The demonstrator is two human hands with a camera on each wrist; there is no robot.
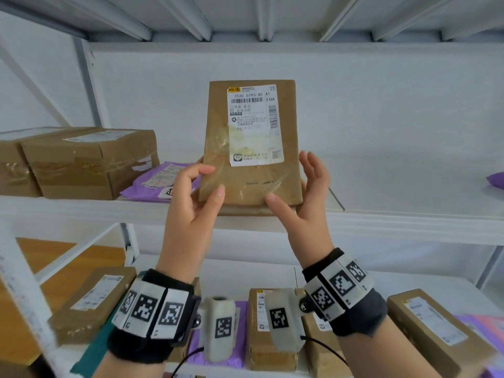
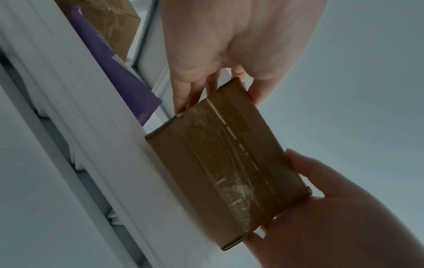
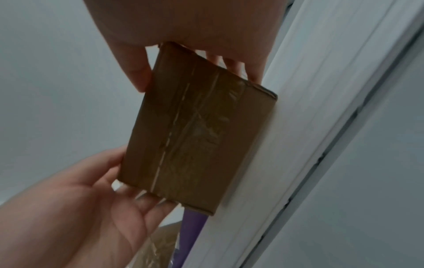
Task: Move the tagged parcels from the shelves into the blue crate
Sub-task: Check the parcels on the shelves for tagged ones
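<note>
A flat brown cardboard parcel (image 1: 246,143) stands tilted up on its lower end at the front lip of the middle shelf (image 1: 381,214), its white shipping label (image 1: 255,124) facing the person. The left hand (image 1: 191,197) grasps the parcel's lower left corner: the thumb presses on the taped front face while the fingers (image 1: 196,170) wrap behind the left edge. The right hand (image 1: 302,197) takes the lower right corner the same way, thumb on the front, the fingers (image 1: 311,165) reaching up behind the right edge. The left wrist view shows the taped bottom end of the parcel (image 2: 227,163) spanning from one hand to the other, with its rear edge against the shelf front. Just left of the left fingers lies a purple mailer bag (image 1: 161,181), and beyond it sit two large cardboard boxes (image 1: 84,162), side by side on the same shelf. Far off to the right of the right fingers, another purple bag (image 1: 495,180) shows at the frame edge. Below both wrists, the lower shelf carries several more labelled brown boxes (image 1: 90,304) and purple bags. Each wrist wears a black band (image 1: 152,309) bearing square black-and-white markers.
</note>
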